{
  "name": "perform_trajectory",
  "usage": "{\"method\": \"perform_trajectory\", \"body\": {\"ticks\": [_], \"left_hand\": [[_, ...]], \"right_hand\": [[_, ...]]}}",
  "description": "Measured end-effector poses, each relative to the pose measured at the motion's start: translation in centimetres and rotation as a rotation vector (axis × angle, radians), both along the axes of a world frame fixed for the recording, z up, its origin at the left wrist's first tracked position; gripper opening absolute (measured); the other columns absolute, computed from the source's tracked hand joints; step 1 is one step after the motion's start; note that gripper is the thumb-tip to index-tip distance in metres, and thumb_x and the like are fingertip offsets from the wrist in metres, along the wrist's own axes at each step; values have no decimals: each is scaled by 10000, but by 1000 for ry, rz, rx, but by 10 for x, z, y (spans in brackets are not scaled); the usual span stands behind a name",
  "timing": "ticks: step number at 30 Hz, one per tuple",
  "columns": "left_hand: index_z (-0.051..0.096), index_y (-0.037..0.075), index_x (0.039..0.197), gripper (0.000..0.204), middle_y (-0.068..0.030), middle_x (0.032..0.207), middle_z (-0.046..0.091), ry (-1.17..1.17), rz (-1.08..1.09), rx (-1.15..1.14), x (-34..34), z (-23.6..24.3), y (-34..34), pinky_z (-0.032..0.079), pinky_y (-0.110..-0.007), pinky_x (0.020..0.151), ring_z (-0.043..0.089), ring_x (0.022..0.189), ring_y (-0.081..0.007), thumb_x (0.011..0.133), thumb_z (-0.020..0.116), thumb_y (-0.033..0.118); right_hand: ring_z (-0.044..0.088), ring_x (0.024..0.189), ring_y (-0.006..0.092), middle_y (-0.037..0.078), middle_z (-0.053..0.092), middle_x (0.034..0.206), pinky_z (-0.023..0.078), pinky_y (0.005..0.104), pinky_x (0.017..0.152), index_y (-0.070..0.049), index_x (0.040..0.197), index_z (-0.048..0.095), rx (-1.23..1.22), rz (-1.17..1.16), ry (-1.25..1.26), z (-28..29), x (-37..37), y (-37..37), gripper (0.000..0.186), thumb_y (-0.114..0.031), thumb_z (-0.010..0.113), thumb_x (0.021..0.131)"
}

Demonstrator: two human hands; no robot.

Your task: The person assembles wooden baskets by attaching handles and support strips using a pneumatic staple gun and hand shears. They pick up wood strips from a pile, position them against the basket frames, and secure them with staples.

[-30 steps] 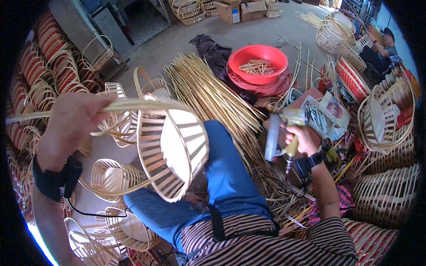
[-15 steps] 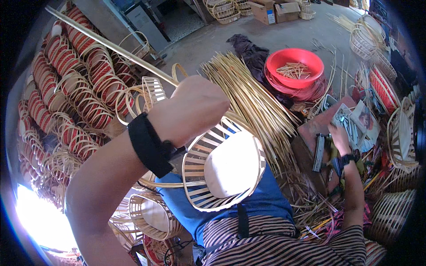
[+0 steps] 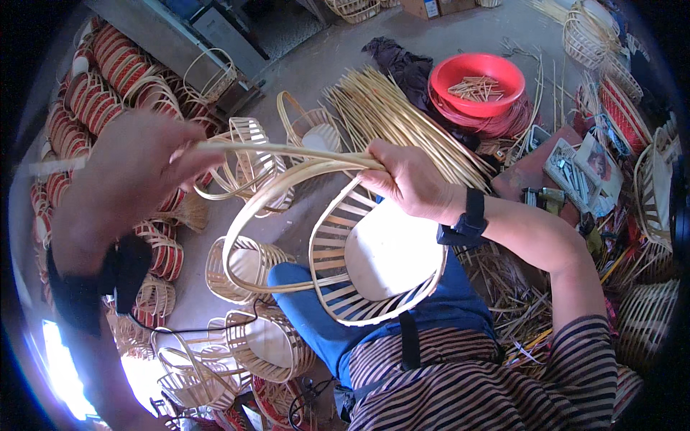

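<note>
A half-woven bamboo basket (image 3: 374,262) with a pale flat base rests tilted on my blue-clad lap. My right hand (image 3: 408,179) grips its rim where long pale bamboo strips (image 3: 287,161) bend into a loop. My left hand (image 3: 133,176), raised and blurred at the left, pinches the far ends of those same strips and holds them stretched out. Both wrists wear black bands.
Finished small baskets (image 3: 248,262) lie on the floor by my left leg. Red-banded baskets (image 3: 108,72) are stacked at the left. A bundle of bamboo splints (image 3: 402,122) and a red basin (image 3: 478,82) lie ahead. A nail gun (image 3: 543,197) and a tray of staples (image 3: 575,169) sit at the right.
My right hand left the tool at the right and came up to grip the basket rim and strips. My left hand swung left, drawing the strips out.
</note>
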State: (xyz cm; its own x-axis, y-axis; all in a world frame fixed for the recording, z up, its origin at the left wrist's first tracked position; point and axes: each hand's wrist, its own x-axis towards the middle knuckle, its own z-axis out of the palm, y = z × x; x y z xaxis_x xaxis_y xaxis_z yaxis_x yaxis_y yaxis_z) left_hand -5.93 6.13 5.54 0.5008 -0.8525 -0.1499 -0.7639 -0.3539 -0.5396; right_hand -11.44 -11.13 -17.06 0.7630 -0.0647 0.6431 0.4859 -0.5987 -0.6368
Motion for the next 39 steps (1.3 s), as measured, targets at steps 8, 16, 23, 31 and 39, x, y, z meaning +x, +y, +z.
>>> {"method": "perform_trajectory", "body": {"ticks": [8,16,23,31,39], "left_hand": [[580,67,764,152,-76,603,552,8,-51,-802,-10,-97,55,406,-293,448,532,499,-214,758,544,214],[562,68,886,176,-102,694,561,49,-14,-976,-7,-139,64,431,-295,525,554,593,-248,786,503,200],[549,103,1024,258,-70,683,517,40,1,-1072,-4,-158,56,416,-297,512,508,560,-214,786,494,186],[533,93,1052,293,-82,651,472,-4,-61,-1128,-1,-165,41,399,-302,528,474,562,-216,771,502,168],[529,105,1022,356,-65,716,517,37,-72,-883,-5,-138,23,433,-317,553,531,628,-225,676,609,124]], "right_hand": [[474,429,256,97,451,499,360,343,403,-47,725,432,-104,-42,-75,1,-2,-3,288,-320,467,809],[478,476,285,119,462,545,354,348,433,-43,727,420,-77,7,12,4,-7,-3,303,-332,474,802],[472,483,292,120,462,551,355,347,438,-39,740,449,-41,5,-20,6,-9,-4,341,-373,450,805],[499,583,223,93,482,631,384,313,470,-22,804,434,-237,-157,-135,16,-10,-12,392,-414,457,786],[487,406,160,68,492,541,394,264,357,-39,680,420,-624,-147,-420,52,20,-6,360,-384,481,763]]}}
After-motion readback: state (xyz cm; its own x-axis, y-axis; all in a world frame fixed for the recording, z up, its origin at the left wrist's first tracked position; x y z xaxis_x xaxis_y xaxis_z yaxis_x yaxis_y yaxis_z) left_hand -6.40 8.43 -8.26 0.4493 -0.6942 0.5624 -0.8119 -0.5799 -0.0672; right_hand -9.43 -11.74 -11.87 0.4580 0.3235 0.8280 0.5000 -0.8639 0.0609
